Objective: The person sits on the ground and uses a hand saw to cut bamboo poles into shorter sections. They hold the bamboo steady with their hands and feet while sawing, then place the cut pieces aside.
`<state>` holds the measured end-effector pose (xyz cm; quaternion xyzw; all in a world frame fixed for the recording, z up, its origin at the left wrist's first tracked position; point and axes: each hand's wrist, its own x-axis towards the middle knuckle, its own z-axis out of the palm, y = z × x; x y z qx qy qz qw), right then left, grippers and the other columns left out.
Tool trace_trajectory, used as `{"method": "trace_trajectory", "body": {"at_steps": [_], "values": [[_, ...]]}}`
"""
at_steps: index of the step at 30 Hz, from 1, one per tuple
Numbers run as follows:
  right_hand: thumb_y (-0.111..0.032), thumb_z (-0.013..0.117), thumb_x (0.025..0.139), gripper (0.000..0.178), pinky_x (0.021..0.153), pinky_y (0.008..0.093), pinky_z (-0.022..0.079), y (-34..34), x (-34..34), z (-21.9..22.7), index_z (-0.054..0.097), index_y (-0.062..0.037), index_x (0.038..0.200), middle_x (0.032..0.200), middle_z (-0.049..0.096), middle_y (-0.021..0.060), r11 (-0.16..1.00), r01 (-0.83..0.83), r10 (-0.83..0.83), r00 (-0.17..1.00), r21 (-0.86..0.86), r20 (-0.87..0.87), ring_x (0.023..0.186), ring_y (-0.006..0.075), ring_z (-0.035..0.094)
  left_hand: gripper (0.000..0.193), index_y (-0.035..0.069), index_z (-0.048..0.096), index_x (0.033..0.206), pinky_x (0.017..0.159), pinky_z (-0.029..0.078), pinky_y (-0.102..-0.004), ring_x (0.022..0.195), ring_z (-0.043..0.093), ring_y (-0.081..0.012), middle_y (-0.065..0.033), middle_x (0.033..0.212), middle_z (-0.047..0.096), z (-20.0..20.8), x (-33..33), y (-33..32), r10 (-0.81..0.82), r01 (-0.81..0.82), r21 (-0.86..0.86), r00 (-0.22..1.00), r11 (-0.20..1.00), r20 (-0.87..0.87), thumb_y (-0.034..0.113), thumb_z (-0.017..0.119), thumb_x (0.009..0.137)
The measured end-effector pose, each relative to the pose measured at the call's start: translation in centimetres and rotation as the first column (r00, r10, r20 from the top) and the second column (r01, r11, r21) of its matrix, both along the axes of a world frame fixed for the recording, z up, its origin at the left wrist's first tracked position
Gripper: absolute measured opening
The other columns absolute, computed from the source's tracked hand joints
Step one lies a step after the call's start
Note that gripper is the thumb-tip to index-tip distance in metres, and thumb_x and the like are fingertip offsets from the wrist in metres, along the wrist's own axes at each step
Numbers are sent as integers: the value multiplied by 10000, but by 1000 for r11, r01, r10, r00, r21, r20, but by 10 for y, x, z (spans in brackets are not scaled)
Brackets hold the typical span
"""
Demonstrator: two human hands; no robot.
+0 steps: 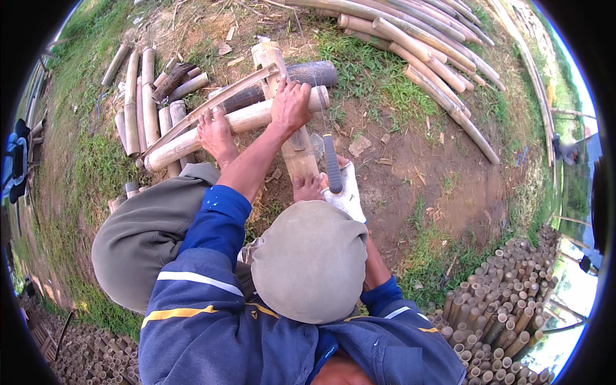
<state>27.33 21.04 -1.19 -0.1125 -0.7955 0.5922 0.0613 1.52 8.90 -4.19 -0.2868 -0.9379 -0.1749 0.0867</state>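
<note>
My left hand point(290, 104), bare, closes over a pale bamboo pole point(251, 118) near its right end. A bare foot point(217, 136) presses on the same pole further left. My right hand point(347, 194), in a white glove, is closed on a handsaw point(332, 163) with a dark grey, orange-edged handle. The saw's thin blade, seen almost edge-on, runs up past the pole's right end; whether it touches is hard to tell. Under the pole lies a wide bamboo piece point(298, 157), with my other foot point(309, 186) on its near end. A long split bamboo strip point(212, 104) slants along the pole's far side.
A darker bamboo length point(312, 74) lies behind the pole. Short cut pieces point(149, 96) are scattered at left, and long poles point(423, 45) are stacked at the far right. Many upright cut tubes point(500, 321) stand packed at lower right. My knee point(309, 260) rises below my right hand.
</note>
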Motion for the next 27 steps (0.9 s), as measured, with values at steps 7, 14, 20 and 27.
{"method": "trace_trajectory", "body": {"at_steps": [7, 14, 20, 27], "values": [[-141, 761, 1008, 673, 1162, 434, 499, -36, -73, 134, 454, -14, 1594, 1466, 572, 226, 993, 25, -3, 981, 113, -196, 1361, 353, 611, 433, 68, 630, 1067, 1319, 342, -567, 1203, 710, -338, -152, 1065, 743, -4, 9, 2, 33, -26, 103, 997, 994, -63, 132, 888, 725], [19, 652, 1015, 670, 1144, 377, 482, -20, -51, 114, 413, -45, 1638, 1534, 507, 140, 993, -2, 22, 985, 118, -169, 1339, 210, 559, 317, 91, 641, 1132, 1310, 355, -556, 1154, 710, -319, -113, 1025, 696, -7, 18, 8, 93, -84, 126, 994, 988, -64, 103, 788, 852], [5, 694, 948, 634, 998, 353, 525, -19, -5, 43, 500, -25, 1551, 1442, 579, 125, 984, 150, -137, 982, 100, -126, 1153, 183, 594, 586, 98, 649, 1215, 1287, 386, -552, 1197, 690, -330, -120, 1097, 691, -7, 26, 14, 160, -154, 159, 987, 975, -21, 116, 936, 705], [-10, 680, 954, 620, 1022, 388, 513, -13, -23, 51, 496, -15, 1545, 1414, 587, 146, 986, 97, -72, 981, 133, -182, 1140, 199, 590, 646, 54, 732, 1215, 1353, 287, -571, 1462, 601, -348, -208, 1288, 779, 22, -6, -1, 24, -16, -34, 965, 999, 261, 338, 953, 679]]}}
